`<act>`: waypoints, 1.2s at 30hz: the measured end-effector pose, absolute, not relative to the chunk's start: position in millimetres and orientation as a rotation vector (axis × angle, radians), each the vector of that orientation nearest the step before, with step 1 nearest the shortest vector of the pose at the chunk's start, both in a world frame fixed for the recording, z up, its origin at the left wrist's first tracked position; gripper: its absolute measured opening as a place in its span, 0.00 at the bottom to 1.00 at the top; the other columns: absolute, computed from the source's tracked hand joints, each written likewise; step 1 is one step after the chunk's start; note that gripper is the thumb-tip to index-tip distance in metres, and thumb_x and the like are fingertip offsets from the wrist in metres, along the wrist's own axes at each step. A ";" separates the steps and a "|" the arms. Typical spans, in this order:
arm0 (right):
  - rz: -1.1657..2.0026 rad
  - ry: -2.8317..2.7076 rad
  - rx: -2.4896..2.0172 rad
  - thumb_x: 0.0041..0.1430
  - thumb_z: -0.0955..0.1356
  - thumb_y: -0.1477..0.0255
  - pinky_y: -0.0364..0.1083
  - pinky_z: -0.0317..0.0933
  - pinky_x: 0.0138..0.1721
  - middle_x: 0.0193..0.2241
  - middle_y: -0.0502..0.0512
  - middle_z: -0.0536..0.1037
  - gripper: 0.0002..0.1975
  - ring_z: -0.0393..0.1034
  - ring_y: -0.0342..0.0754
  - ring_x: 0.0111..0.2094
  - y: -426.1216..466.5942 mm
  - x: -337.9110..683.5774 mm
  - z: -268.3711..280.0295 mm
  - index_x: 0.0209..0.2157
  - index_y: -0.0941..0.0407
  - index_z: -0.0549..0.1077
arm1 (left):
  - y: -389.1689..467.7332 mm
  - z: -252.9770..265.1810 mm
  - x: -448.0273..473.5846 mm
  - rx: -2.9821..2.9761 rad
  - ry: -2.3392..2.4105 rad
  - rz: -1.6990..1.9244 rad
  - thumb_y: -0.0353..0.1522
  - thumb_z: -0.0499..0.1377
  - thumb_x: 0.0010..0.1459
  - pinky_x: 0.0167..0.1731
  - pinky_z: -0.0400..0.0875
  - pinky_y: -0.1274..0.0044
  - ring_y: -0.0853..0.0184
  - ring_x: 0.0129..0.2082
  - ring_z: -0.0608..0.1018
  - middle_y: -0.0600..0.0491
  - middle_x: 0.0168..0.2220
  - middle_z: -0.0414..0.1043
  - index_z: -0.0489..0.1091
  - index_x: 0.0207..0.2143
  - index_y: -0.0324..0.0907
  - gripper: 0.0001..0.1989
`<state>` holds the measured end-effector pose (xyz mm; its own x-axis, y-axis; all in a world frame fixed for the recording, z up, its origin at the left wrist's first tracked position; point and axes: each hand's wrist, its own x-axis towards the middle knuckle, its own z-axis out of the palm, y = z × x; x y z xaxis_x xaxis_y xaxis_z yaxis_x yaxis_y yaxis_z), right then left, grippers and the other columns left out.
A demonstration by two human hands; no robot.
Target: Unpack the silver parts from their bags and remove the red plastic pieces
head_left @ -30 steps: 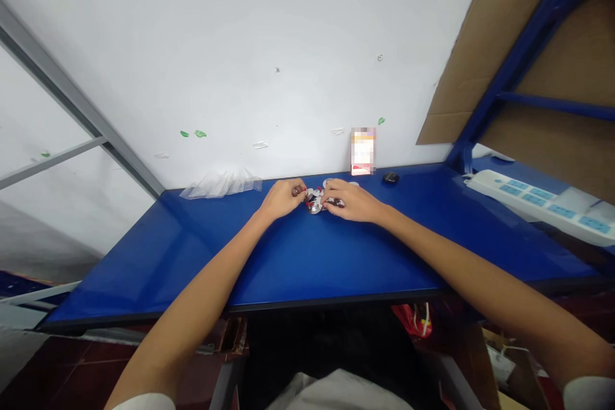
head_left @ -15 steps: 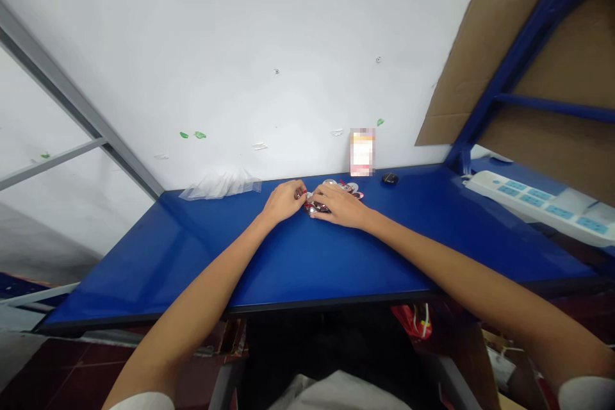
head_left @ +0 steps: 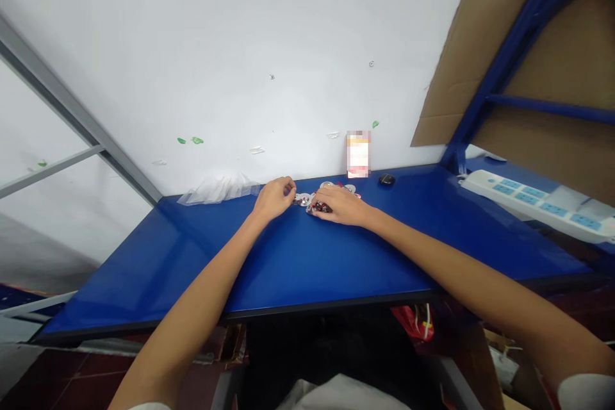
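On the blue table lies a heap of small round shiny pieces (head_left: 302,199), white, silver and red; they look like badges, but are too small to name surely. My left hand (head_left: 275,197) is just left of the heap, its fingers curled and thumb close to the fingertips; whatever may be between them is hidden. My right hand (head_left: 343,205) bends over the heap, its fingers curved around several dark red and silver pieces. More of the round pieces show behind its knuckles.
A clear plastic bag pile (head_left: 218,188) lies by the wall at the left. Behind the heap a blurred-out card or screen (head_left: 359,155) leans on the wall. A small black object (head_left: 386,179) sits beside it. At the right is a white power strip (head_left: 538,202).
My left hand has moved a little left, away from the heap, uncovering some round pieces. The right hand stays over the heap. The view has shifted slightly.
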<state>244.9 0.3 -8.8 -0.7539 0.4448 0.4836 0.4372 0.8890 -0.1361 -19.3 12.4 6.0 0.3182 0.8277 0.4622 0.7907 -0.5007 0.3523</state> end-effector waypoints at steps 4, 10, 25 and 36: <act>0.025 -2.543 -0.639 0.71 0.71 0.65 0.52 0.63 0.47 0.40 0.58 0.80 0.08 0.71 0.56 0.43 -2.1 249.2 -5.9 0.47 0.54 0.79 | 18.5 2.3 -27.7 2.628 1.502 0.789 0.30 0.60 0.63 0.54 0.72 0.64 0.54 0.49 0.79 0.45 0.46 0.80 0.79 0.44 0.43 0.09; 0.044 -2.566 -0.661 0.69 0.73 0.65 0.52 0.63 0.47 0.42 0.58 0.80 0.10 0.72 0.56 0.45 -2.0 251.8 -4.2 0.48 0.54 0.79 | 28.7 -6.8 -34.5 2.596 1.404 0.639 0.30 0.62 0.64 0.48 0.73 0.68 0.59 0.43 0.80 0.48 0.45 0.82 0.81 0.45 0.44 0.10; 0.157 -2.490 -0.738 0.70 0.72 0.65 0.51 0.65 0.46 0.42 0.58 0.80 0.09 0.74 0.56 0.45 -2.5 251.3 -6.5 0.47 0.53 0.79 | 24.5 -3.8 -37.1 2.506 1.736 0.772 0.28 0.52 0.70 0.44 0.71 0.69 0.58 0.45 0.79 0.45 0.47 0.78 0.70 0.43 0.45 0.08; 0.208 -2.357 -0.870 0.70 0.68 0.74 0.52 0.70 0.52 0.50 0.57 0.85 0.15 0.79 0.54 0.50 12.6 258.4 -14.2 0.56 0.51 0.78 | 17.1 -2.6 -20.5 2.465 1.596 0.747 0.32 0.59 0.68 0.38 0.70 0.72 0.60 0.35 0.80 0.49 0.36 0.81 0.76 0.40 0.45 0.05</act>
<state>258.4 12.6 -14.2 -0.5979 0.6330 0.4918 0.5369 0.7718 -0.3406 -20.5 17.1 -2.6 0.3257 0.8818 0.3411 0.8270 -0.4406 0.3494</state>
